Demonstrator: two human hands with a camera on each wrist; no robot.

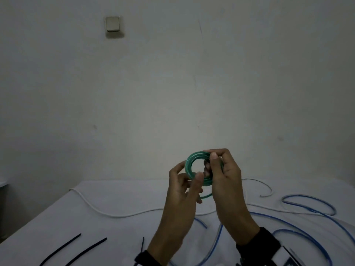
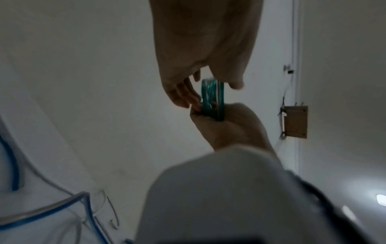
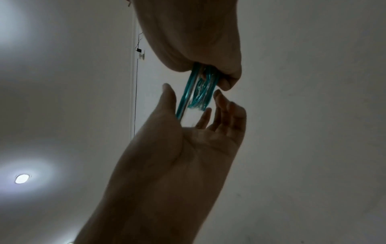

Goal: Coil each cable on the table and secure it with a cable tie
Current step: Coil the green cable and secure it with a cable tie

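Note:
A green cable (image 1: 189,164) wound into a small coil is held up above the white table (image 1: 124,192). My right hand (image 1: 211,162) grips the coil's right side, thumb in front and fingers through the ring; the right wrist view shows the coil (image 3: 200,94) edge-on, coming out of that grip. My left hand (image 1: 192,181) brackets the coil's lower left with relaxed fingers, its thumb lying on the front. In the left wrist view small gaps show between the coil (image 2: 213,95) and the thumb. One loose green strand arcs below the coil toward the left fingers.
A long white cable (image 1: 107,213) and a tangled blue cable (image 1: 307,208) lie uncoiled on the table under and right of my hands. Three black cable ties (image 1: 63,248) lie at the near left. A bare wall stands behind the table.

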